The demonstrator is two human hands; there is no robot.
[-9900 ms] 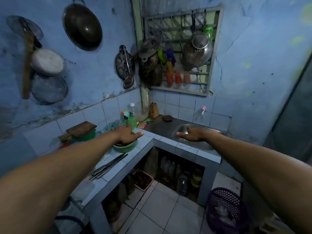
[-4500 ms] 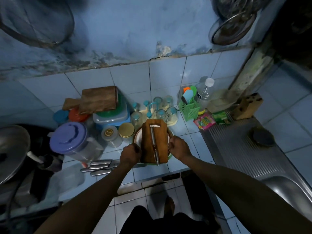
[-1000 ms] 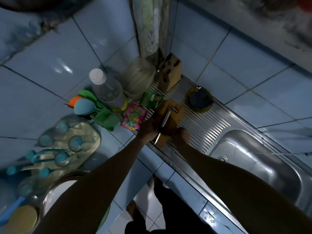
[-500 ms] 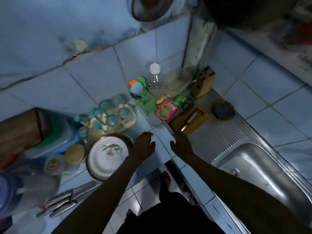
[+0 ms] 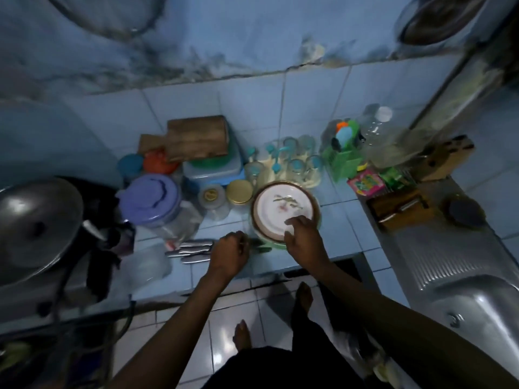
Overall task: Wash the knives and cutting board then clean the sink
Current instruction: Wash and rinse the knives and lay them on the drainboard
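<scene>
The left hand (image 5: 229,252) curls over steel-handled knives (image 5: 188,250) on the blue-tiled bench (image 5: 341,237), apparently gathering them for washing. The right hand (image 5: 300,234) rests loose-fingered on a white floral plate (image 5: 280,207).

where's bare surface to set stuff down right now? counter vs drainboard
Freest: the ribbed drainboard between the cutting board with a knife and the sink basin. Also bare tiles between the plate and the drainboard edge. Crowded: the counter's back and left, with jars, glasses and the knives by the left hand.
</scene>
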